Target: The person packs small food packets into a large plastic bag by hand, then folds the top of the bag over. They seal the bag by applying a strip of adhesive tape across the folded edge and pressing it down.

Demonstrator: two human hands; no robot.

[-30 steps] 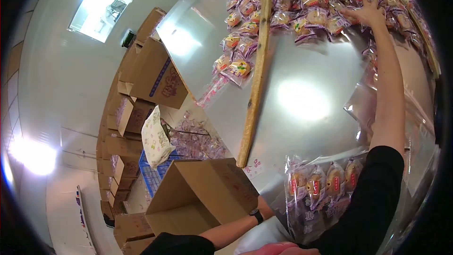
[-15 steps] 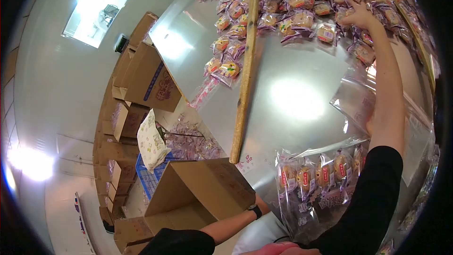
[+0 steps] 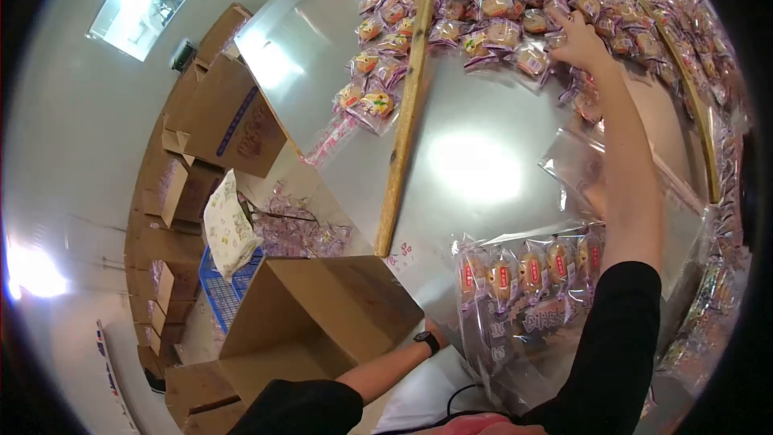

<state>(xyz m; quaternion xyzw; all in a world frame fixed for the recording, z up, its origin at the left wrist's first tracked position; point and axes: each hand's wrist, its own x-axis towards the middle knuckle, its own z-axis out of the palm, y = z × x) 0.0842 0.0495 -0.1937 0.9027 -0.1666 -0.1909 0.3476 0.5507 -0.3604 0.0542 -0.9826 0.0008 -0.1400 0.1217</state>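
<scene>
My right hand (image 3: pixel 581 44) reaches out over a spread of wrapped pastries (image 3: pixel 501 32), its thumb and fingers apart and touching wrappers. No pastry is visibly gripped in it. Below that forearm lies a clear plastic bag (image 3: pixel 523 346) with a row of several pastries inside at its upper end. Another flat clear bag (image 3: pixel 568 163) rests under the right arm. My left hand (image 3: pixel 435 332), a dark watch at its wrist, is beside an open cardboard box (image 3: pixel 346 294); its fingers are hidden.
A wooden strip (image 3: pixel 407 121) crosses the metal table (image 3: pixel 475 113), and a second strip (image 3: pixel 684 80) borders the pastries at right. Off the table's left side stand cartons (image 3: pixel 229 125), a blue basket (image 3: pixel 225 294) with a patterned pillow-like bag (image 3: pixel 229 229), and loose wrappers (image 3: pixel 298 229).
The whole view has shifted left. Among the pastries, my right hand has moved slightly left and nearer. My left hand stays by the cardboard box.
</scene>
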